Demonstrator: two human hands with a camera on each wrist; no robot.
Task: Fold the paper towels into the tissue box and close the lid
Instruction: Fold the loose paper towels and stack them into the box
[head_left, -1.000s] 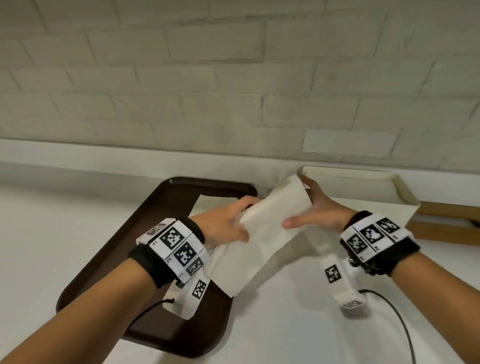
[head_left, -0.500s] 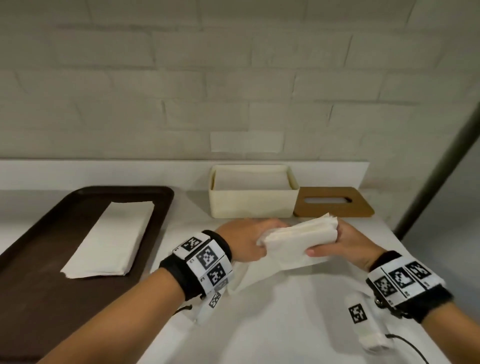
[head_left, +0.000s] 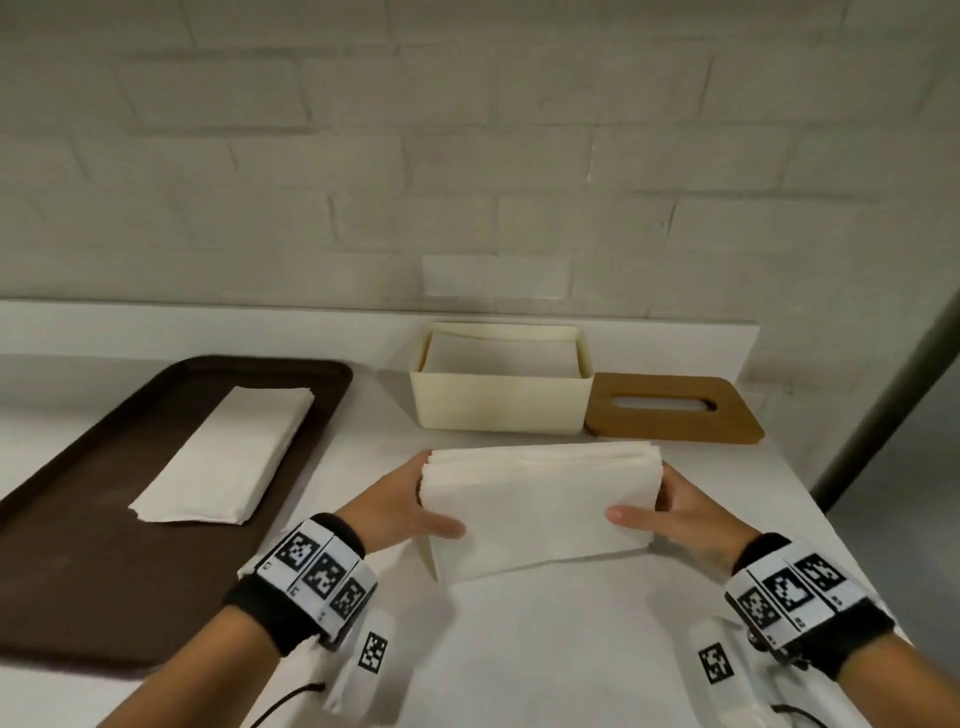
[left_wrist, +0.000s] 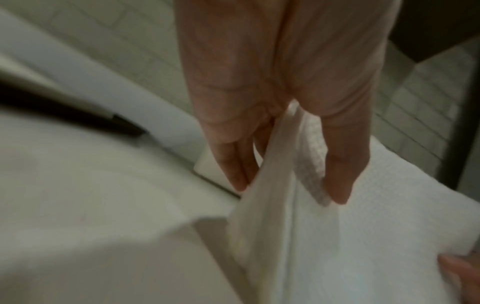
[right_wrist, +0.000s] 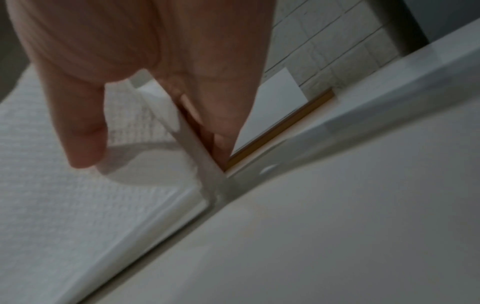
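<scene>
Left hand and right hand each pinch an end of the folded paper towels, thumbs on top, above the surface. Beyond: open tissue box, lid beside it.

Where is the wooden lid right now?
In the head view, the wooden lid lies flat on the counter, right of the open tissue box, touching its side, near the wall.
</scene>
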